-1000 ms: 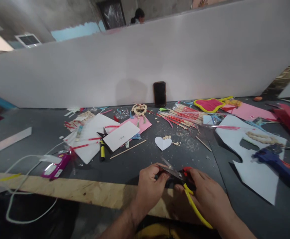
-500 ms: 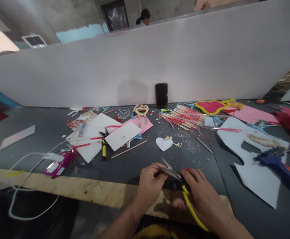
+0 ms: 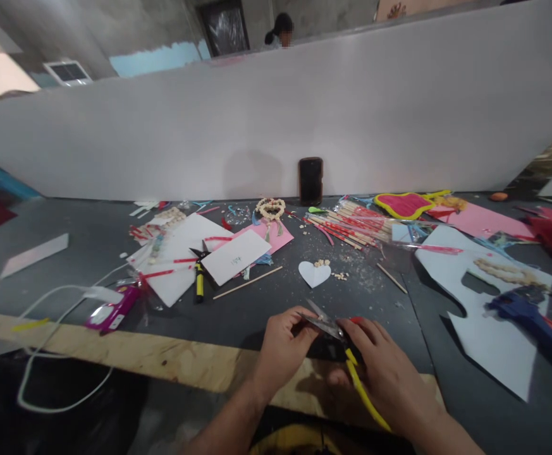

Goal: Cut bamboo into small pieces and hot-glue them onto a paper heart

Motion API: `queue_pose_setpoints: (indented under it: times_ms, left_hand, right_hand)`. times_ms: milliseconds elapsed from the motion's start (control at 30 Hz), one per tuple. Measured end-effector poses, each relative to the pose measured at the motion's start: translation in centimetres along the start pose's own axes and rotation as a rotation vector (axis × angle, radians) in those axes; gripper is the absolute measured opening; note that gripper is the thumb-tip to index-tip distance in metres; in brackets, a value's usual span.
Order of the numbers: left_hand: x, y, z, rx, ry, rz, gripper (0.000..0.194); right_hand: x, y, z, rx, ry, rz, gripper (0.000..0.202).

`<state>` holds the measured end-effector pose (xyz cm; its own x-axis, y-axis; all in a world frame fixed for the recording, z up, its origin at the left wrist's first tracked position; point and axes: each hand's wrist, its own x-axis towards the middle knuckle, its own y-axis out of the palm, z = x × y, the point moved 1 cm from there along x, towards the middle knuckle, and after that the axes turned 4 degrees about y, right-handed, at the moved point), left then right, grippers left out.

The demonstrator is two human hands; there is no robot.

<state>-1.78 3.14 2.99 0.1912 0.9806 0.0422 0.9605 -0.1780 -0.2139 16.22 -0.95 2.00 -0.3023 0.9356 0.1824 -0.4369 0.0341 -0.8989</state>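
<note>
I find the right hand (image 3: 384,360) grasping the scissors (image 3: 324,323), its fingers wrapped over the red part of the handle; the yellow handle extends beneath the palm, back toward the wearer. The blades stand parted and point away from this hand, to its left, reaching the fingertips of the left hand (image 3: 282,347). The left hand has thumb and forefinger brought together at the blades; I cannot tell what, if anything, is pinched there.

Directly ahead of the gap between the hands, I record a white paper heart (image 3: 314,274) lying flat, with small pale pieces (image 3: 339,276) beside it on the right. Ahead and left of the left hand lies a thin wooden stick (image 3: 247,282); past its far side are a white card (image 3: 235,258) with handwriting and yellow-and-black pliers (image 3: 199,278). Well to the left of that hand I note a magenta device (image 3: 113,309).

To the right of the right hand, well apart from it, a blue glue gun (image 3: 536,319) rests over a cut white sheet (image 3: 498,354). Far ahead of both hands, a phone (image 3: 310,181) leans upright against the white partition (image 3: 176,139).
</note>
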Motion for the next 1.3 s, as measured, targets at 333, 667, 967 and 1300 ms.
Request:
queue_pose_setpoints:
  times_ms: [333,667,967,1300]
  left_hand:
    - [0.1,-0.2,0.2,0.029,0.009,-0.009,0.012]
    - [-0.2,0.3,0.1,-0.059,0.012,0.018,0.015]
    - [-0.1,0.7,-0.1,-0.027,0.040,-0.005,0.015]
    - [-0.2,0.7,0.2,-0.069,-0.014,0.006,0.010]
  right_hand:
    - [0.3,0.0,0.1,-0.055,0.002,-0.035,0.039]
    - [0.3,-0.2,-0.1,0.037,0.199,-0.074,0.029]
    - [-0.6,1.1,-0.6,0.004,0.111,-0.079,0.039]
    - [-0.5,0.4,-0.7,-0.006,0.143,-0.082,0.031]
